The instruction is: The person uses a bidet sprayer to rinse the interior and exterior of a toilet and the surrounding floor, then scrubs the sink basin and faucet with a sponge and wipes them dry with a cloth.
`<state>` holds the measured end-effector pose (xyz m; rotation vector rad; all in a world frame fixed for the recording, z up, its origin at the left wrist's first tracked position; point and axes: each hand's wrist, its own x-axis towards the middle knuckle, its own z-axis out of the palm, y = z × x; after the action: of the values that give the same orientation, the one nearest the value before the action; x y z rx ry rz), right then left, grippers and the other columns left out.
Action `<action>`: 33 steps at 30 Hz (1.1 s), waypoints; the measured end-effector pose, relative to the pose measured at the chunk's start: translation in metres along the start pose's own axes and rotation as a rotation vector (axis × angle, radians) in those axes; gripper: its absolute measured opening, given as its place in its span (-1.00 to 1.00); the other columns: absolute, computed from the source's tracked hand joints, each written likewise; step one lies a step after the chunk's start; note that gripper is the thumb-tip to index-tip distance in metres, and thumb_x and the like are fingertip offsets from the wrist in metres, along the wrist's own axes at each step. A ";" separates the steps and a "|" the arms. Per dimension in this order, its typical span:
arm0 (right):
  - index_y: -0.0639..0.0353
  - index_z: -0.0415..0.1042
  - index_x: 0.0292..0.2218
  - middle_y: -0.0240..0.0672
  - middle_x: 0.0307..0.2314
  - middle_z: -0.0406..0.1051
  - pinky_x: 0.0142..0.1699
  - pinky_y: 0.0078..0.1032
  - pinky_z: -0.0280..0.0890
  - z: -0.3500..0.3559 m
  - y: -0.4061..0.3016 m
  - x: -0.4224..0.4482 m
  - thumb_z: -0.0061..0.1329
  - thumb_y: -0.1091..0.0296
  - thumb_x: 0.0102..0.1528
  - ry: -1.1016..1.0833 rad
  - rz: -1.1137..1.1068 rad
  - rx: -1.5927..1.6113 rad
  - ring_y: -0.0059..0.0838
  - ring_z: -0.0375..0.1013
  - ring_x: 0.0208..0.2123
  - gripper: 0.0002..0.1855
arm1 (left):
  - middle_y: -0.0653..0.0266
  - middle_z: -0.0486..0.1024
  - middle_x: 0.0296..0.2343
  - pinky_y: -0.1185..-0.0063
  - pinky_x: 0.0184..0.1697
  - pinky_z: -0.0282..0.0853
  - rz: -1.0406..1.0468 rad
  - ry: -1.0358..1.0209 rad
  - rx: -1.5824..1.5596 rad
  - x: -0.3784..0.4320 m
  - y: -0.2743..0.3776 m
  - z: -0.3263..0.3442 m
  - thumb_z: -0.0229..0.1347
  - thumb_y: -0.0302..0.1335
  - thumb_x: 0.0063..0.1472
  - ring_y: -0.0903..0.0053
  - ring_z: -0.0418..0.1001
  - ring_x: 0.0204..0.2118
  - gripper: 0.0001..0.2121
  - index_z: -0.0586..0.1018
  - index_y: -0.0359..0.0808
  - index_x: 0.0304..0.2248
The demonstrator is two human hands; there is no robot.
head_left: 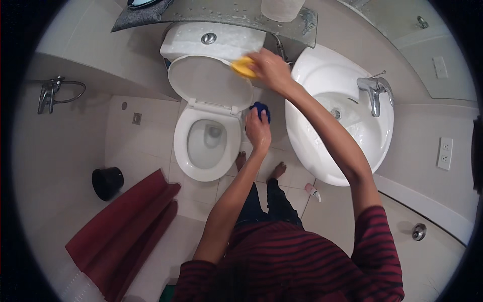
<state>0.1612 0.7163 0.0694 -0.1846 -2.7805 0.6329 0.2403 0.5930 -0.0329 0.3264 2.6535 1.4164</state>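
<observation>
My right hand (pixel 272 71) grips a yellow sponge (pixel 243 68), slightly blurred, at the right edge of the raised toilet lid (pixel 209 81). Lower down, my left hand (pixel 258 132) has its fingers closed around a dark blue object (pixel 260 108), mostly covered by the hand; its exact kind cannot be made out. That hand is just right of the white toilet seat (pixel 181 151), which lies down on the bowl. Behind the lid stands the cistern (pixel 234 39) with its chrome flush button (pixel 208 38).
A white washbasin (pixel 298 124) with a chrome faucet (pixel 373 94) stands close on the right. Above the cistern runs a wet glass shelf (pixel 215 15) bearing a white container (pixel 282 9). A black bucket (pixel 107 183), red curtain (pixel 124 234) and small bottle (pixel 313 191) are lower down.
</observation>
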 end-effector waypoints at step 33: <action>0.24 0.38 -0.37 -0.37 -0.50 0.37 -0.31 -0.58 0.23 -0.097 0.240 -0.296 0.02 0.22 -0.10 0.971 1.287 0.921 -0.57 0.31 -0.47 -0.70 | 0.10 0.45 -0.58 0.44 -0.34 0.28 0.227 -0.422 0.021 -0.100 0.178 0.279 0.13 -0.30 -0.10 0.24 0.43 -0.46 -0.71 0.48 -0.33 -0.40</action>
<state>0.4869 0.9158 -0.0247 -1.5447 -1.0034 1.4366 0.4177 0.8903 -0.0400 0.8492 2.3413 1.2086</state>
